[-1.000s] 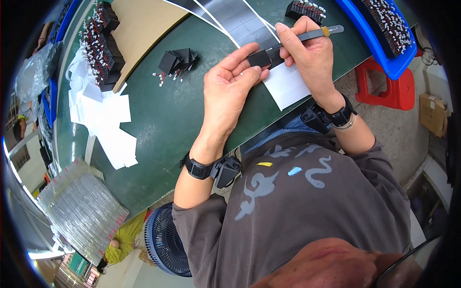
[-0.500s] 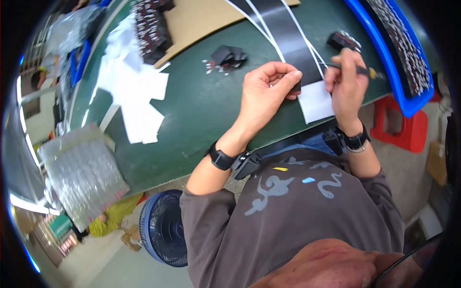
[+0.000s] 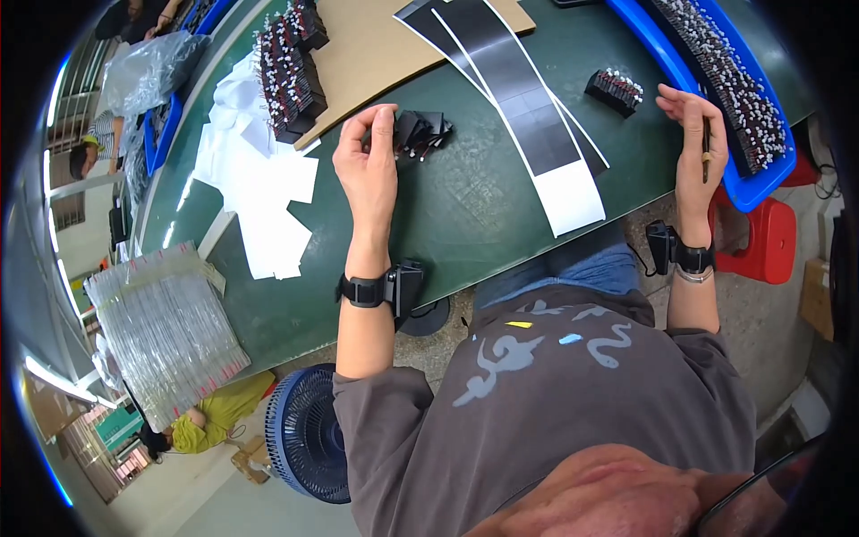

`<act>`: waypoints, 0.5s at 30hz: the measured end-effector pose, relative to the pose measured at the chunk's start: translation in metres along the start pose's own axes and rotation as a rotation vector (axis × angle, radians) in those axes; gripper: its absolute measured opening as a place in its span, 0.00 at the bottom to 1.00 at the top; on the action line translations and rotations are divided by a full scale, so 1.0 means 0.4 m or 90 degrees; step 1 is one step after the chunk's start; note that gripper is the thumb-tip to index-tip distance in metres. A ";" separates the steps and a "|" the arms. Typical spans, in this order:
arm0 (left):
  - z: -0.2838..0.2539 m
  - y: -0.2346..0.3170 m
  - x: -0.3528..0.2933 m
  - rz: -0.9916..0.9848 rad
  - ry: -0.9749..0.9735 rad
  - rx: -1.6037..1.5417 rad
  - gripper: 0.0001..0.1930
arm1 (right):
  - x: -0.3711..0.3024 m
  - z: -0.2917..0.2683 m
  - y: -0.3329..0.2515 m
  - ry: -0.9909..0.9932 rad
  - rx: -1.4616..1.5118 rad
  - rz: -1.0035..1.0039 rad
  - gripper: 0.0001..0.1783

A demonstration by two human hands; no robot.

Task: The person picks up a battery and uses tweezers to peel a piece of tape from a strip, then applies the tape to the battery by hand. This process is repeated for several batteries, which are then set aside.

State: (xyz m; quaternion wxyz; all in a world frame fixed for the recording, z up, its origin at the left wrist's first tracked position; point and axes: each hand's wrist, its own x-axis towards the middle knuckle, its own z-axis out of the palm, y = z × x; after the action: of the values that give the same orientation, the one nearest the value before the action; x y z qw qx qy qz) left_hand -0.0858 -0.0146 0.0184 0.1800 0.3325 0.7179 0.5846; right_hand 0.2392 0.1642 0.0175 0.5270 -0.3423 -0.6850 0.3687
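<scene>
On the left, my left hand (image 3: 367, 174) is raised beside a small pile of black pieces (image 3: 426, 131). Its thumb and fingertips come together in a loose pinch, and what lies between them I cannot make out. My right hand (image 3: 694, 166) is at the table's right, next to a blue tray (image 3: 744, 193). A slim dark pen-like tool (image 3: 705, 148) with a yellowish band lies along its fingers. Between the hands are long black strips (image 3: 522, 89) with white edges, and a white sheet end (image 3: 570, 199). A row of black blocks with white-and-red tips (image 3: 615, 92) stands near the right hand.
Many similar blocks (image 3: 741, 94) fill the blue tray. More blocks (image 3: 291, 80) stand at the far left, by brown cardboard (image 3: 376, 45) and loose white papers (image 3: 259, 183). A wrapped bundle (image 3: 170, 331), a blue fan (image 3: 309, 434) and a red stool (image 3: 768, 242) are around the table.
My left hand has moved left from the strips to the black pile. My right hand has moved right, toward the tray, with the tool. The white sheet end is now uncovered by the hands.
</scene>
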 end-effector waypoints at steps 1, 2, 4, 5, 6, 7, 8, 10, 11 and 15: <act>0.003 0.000 -0.004 0.003 0.000 0.005 0.10 | -0.005 0.002 0.002 0.001 0.002 0.001 0.15; 0.010 0.002 -0.005 0.003 0.000 0.008 0.10 | -0.011 0.003 0.002 0.006 -0.022 -0.014 0.14; 0.024 0.012 -0.001 0.134 0.012 0.072 0.10 | -0.024 0.017 -0.001 0.008 -0.064 -0.044 0.12; 0.029 0.016 0.000 0.200 0.018 0.106 0.10 | -0.029 0.025 -0.011 0.004 -0.058 -0.044 0.12; 0.033 0.018 0.000 0.200 0.023 0.111 0.10 | -0.035 0.035 -0.029 -0.031 -0.047 -0.061 0.12; 0.037 0.020 0.001 0.178 0.022 0.089 0.11 | -0.039 0.048 -0.049 -0.065 -0.037 -0.079 0.13; 0.046 0.021 0.004 0.157 0.016 0.066 0.11 | -0.041 0.062 -0.068 -0.096 -0.029 -0.097 0.14; 0.059 0.024 0.006 0.139 0.012 0.046 0.11 | -0.031 0.121 -0.124 -0.244 -0.036 -0.078 0.18; 0.069 0.026 0.006 0.093 0.009 0.019 0.12 | -0.028 0.153 -0.150 -0.393 -0.048 -0.058 0.22; 0.082 0.027 -0.004 0.020 0.001 0.015 0.14 | -0.009 0.289 -0.136 -0.473 -0.087 -0.132 0.30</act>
State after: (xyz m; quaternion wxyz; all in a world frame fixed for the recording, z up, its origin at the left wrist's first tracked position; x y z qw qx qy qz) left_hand -0.0604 0.0089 0.0204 0.1666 0.3455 0.7193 0.5792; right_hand 0.1228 0.1177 0.0430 0.2535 -0.1484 -0.8830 0.3660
